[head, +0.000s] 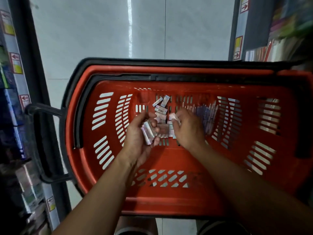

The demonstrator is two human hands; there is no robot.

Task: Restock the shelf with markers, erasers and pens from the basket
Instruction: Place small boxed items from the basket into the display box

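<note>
We stand on a pale tiled floor point(101, 31) between shelves point(15, 99). In the red basket point(169, 204), our left hand point(140, 133) holds small boxes point(148, 133); our right hand point(188, 128) pinches another box point(174, 117) beside pens point(208, 114).

There is one view only, from the person's head. It looks steeply down, from near, into the red basket point(169, 206) on the floor point(101, 31).

Erasers and pens sitting in the red basket point(108, 192)

Small boxed erasers point(160, 109) are lying jumbled mid-floor; purple pens point(207, 114) are lying bunched just right of them, blurred.
</note>
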